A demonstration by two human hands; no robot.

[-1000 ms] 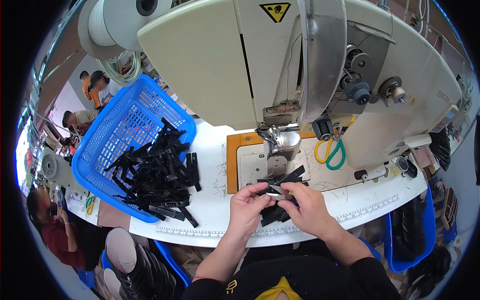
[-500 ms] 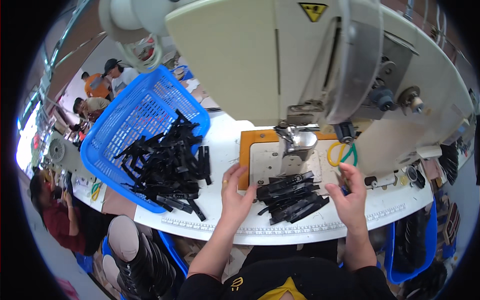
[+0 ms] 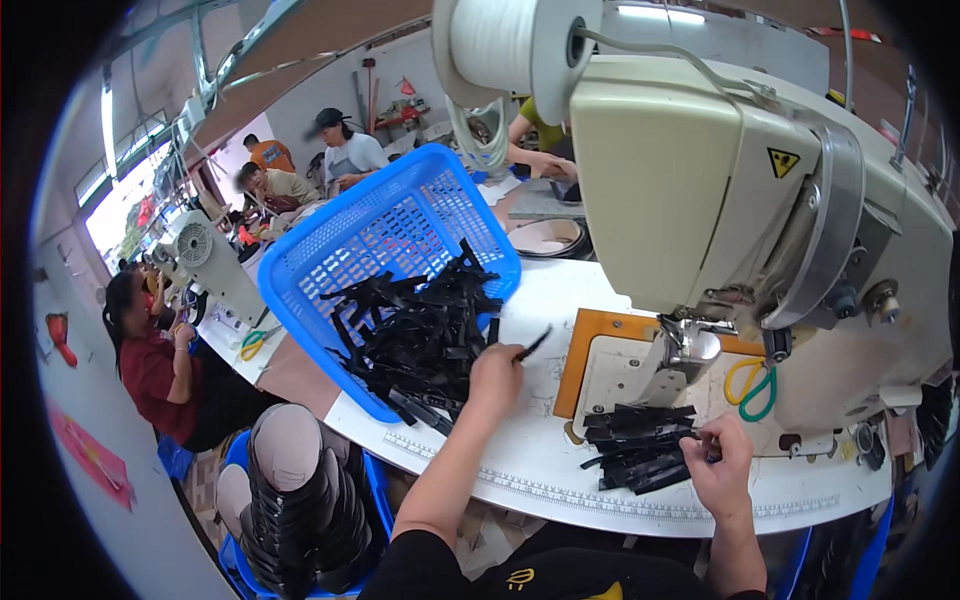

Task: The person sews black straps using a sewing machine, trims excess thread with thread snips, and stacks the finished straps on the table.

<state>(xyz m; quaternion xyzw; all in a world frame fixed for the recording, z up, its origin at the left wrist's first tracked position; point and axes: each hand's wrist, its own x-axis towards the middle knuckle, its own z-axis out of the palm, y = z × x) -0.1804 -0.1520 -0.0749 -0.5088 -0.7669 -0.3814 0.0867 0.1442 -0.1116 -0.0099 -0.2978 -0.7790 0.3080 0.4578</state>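
My left hand (image 3: 497, 380) is closed around one end of a thin black strip (image 3: 538, 343), just beside the blue basket's right edge. A tangled heap of similar black strips (image 3: 425, 325) fills the basket (image 3: 392, 225) and spills over its near rim. Next to the sewing machine's base, a loose stack of black strips (image 3: 638, 450) lies on the white table. My right hand (image 3: 724, 460) is at the right end of that stack, thumb and fingers pinched together. Something small and dark shows at its fingertips, too small to make out.
A cream sewing machine (image 3: 660, 180) with an orange-edged plate (image 3: 572, 375) towers over the table. Yellow-and-green-handled scissors (image 3: 750, 388) lie beside its arm. A ruler strip (image 3: 590, 497) runs along the table's front edge. Grey and black pieces (image 3: 295, 480) are piled at lower left. Several people work beyond.
My left hand has gone from the stack to the basket and now grips a black strip. My right hand's spread fingers have closed at the stack. The view has swung left and up.
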